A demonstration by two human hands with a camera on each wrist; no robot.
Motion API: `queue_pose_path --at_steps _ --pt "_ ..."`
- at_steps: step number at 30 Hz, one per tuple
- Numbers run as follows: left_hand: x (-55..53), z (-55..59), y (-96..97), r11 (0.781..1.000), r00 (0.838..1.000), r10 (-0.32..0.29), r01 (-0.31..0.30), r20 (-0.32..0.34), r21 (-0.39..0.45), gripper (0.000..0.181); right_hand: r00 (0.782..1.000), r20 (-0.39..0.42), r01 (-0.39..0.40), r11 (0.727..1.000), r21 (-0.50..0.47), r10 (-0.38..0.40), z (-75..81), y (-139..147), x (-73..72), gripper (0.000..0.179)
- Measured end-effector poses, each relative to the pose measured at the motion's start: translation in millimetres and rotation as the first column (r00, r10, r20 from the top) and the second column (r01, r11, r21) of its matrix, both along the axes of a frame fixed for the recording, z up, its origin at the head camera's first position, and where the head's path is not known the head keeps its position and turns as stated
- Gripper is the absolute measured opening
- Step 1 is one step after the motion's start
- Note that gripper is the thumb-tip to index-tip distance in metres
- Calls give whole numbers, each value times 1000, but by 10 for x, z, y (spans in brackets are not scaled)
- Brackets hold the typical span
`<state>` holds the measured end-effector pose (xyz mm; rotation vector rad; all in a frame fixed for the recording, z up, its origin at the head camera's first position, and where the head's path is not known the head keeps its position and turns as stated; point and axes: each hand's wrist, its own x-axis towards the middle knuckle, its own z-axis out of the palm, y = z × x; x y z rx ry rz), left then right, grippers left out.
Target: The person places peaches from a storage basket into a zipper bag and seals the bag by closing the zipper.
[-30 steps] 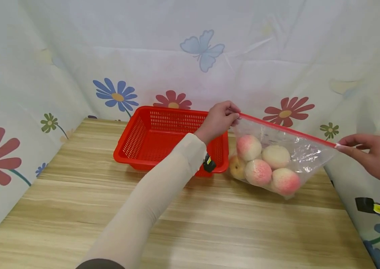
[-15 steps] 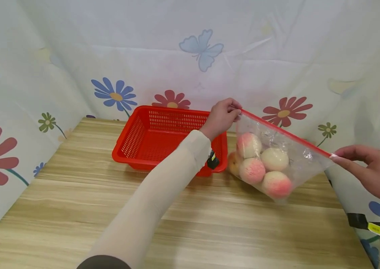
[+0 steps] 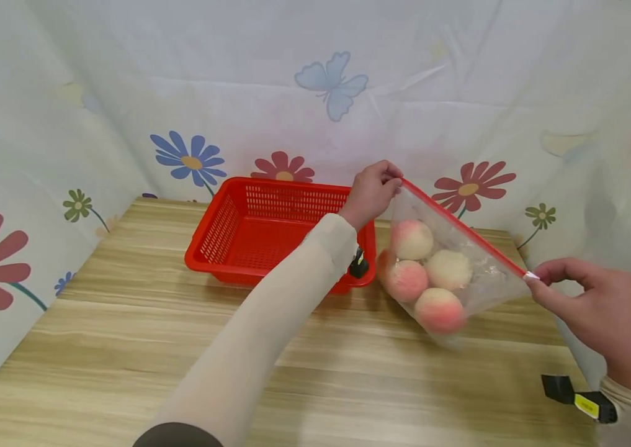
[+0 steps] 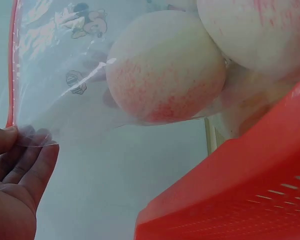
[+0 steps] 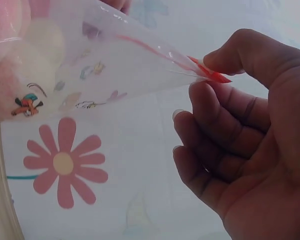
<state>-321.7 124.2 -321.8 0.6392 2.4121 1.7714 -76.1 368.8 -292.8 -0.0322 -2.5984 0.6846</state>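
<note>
A clear zip bag with a red zip edge hangs stretched between both hands and holds several pink-and-cream peaches. My left hand pinches the upper left corner of that edge between thumb and fingers. At the lower right end, my right hand pinches the other corner, thumb against index finger; its other fingers are curled loosely in the right wrist view. Small cartoon prints show on the plastic in both wrist views. A browner fruit shows behind the peaches in the left wrist view.
A red plastic basket with slotted sides stands left of the bag, partly behind my left forearm. The wood-grain table meets a flower-printed curtain at the back and sides.
My right hand has moved down and left with its corner, so the red edge slopes more steeply. The peaches have shifted slightly left. My left hand has risen a little.
</note>
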Motion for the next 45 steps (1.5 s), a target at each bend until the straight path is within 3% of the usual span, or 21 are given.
queue_pose_path --at_steps 6,15,22,32,39,45 --pt "0 5 26 999 999 20 -20 -25 -29 11 996 -29 -79 996 39 80 3 -215 58 11" --pt "1 2 83 998 998 48 -49 -30 -37 10 988 55 -149 987 65 145 66 -502 57 14" --pt "9 -3 127 998 997 55 -57 -49 -38 11 957 41 -289 955 71 287 83 -775 9 21" --pt "11 -29 90 999 997 45 -46 -55 -15 12 915 98 -398 916 46 392 118 -882 -78 23" --pt "25 -22 47 999 998 33 -32 -62 8 11 881 83 -471 880 59 465 189 -848 -197 22" --pt "40 -9 43 1000 999 21 -21 -50 2 12 898 98 -438 893 102 430 306 -780 -448 11"
